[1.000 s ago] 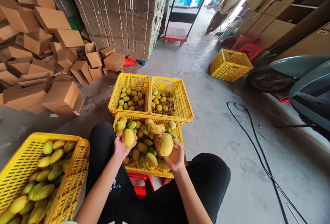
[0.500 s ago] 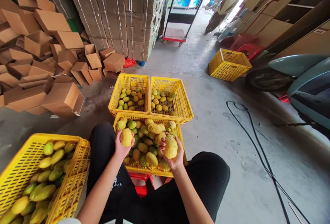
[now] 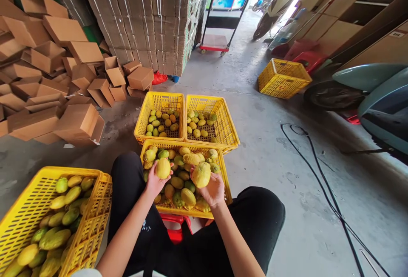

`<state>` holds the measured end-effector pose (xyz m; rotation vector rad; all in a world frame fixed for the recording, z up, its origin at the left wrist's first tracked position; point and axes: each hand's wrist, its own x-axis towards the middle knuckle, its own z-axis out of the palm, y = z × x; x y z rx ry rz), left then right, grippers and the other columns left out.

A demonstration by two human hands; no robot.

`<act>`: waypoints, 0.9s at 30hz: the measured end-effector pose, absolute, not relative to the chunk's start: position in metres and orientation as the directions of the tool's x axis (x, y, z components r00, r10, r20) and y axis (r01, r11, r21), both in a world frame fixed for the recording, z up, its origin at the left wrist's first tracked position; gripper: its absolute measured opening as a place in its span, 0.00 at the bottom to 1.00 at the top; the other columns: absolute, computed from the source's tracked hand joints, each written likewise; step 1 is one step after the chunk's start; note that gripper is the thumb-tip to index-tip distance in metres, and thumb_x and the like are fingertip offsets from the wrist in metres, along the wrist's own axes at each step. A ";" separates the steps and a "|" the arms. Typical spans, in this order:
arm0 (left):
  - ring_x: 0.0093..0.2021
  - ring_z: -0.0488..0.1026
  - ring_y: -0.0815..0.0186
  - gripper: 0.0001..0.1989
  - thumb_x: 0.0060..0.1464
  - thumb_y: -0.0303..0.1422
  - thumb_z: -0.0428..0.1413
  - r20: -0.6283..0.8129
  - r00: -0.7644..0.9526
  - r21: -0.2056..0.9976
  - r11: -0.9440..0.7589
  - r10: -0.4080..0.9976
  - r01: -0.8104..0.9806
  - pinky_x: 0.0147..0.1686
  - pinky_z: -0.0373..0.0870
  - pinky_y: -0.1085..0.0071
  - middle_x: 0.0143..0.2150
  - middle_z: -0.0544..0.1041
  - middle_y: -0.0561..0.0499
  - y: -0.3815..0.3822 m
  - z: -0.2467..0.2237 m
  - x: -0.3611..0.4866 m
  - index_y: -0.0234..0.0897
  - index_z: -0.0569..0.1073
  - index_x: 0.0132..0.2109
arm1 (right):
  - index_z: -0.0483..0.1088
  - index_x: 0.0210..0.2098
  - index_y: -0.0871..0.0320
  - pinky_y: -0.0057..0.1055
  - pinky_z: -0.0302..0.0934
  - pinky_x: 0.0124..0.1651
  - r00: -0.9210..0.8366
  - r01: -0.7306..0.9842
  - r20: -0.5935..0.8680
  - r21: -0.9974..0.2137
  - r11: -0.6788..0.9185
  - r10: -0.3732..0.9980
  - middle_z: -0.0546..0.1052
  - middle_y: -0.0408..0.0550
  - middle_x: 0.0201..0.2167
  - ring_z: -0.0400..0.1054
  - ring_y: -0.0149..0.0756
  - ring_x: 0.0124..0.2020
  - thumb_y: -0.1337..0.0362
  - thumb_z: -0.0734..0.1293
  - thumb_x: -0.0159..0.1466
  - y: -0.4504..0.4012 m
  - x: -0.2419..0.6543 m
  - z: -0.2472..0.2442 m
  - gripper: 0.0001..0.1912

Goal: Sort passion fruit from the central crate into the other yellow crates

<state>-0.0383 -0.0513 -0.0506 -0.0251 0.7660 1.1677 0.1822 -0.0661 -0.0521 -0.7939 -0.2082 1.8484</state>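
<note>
A yellow papaya (image 3: 162, 168) rests in my left hand (image 3: 155, 182), its fingers curled around the far side. My right hand (image 3: 213, 189) holds a larger, greenish-yellow papaya (image 3: 201, 175), turned so its pale side faces up. Both hands are above a yellow plastic crate (image 3: 226, 179) between my knees, which holds a heap of green and yellow papayas (image 3: 188, 198). Just beyond it stand two more yellow crates, the left one (image 3: 139, 130) and the right one (image 3: 230, 128), each with a layer of smaller fruit at the bottom.
At my left stands a yellow crate (image 3: 101, 209) of longer papayas. Cardboard boxes (image 3: 78, 121) are piled at the far left beside stacked flat cartons (image 3: 137, 30). A hand truck (image 3: 223, 21), another yellow crate (image 3: 282, 79), a scooter (image 3: 382, 98) and a black cable (image 3: 325, 196) lie farther out.
Both hands have moved closer together, the left to the right and the right to the left, each with its papaya. The right hand's papaya has turned and come slightly higher.
</note>
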 end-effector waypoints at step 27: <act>0.33 0.78 0.62 0.17 0.62 0.39 0.53 -0.534 0.280 0.375 0.521 0.798 -0.767 0.30 0.75 0.69 0.38 0.79 0.46 -0.056 -0.054 -0.033 0.35 0.72 0.53 | 0.71 0.48 0.50 0.28 0.72 0.32 -0.222 -0.863 -0.358 -0.361 -0.354 0.907 0.80 0.46 0.40 0.74 0.34 0.34 0.54 0.75 0.54 -0.072 0.185 -0.053 0.24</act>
